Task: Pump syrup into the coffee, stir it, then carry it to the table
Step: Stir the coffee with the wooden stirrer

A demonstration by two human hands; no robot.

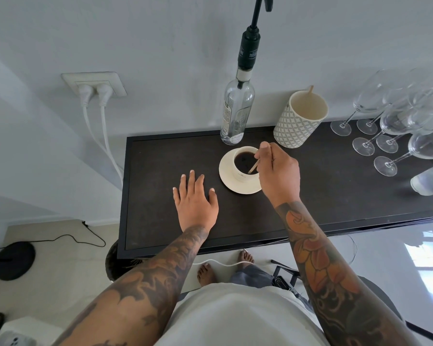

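A cream cup of black coffee (244, 161) stands on a cream saucer (229, 182) on the dark sideboard (160, 171). My right hand (279, 173) is just right of the cup and pinches a thin wooden stir stick (254, 167) whose lower end dips into the coffee. My left hand (194, 198) lies flat on the sideboard left of the saucer, fingers spread, holding nothing. Behind the cup stands a clear glass syrup bottle (236, 113) with a tall black pump (249, 49).
A patterned cream holder (299, 123) with one more stick stands behind my right hand. Several wine glasses (395, 121) crowd the right end of the sideboard. Two white plugs (94, 92) sit in a wall socket at left. Cables and a black lamp base (13, 260) lie on the floor.
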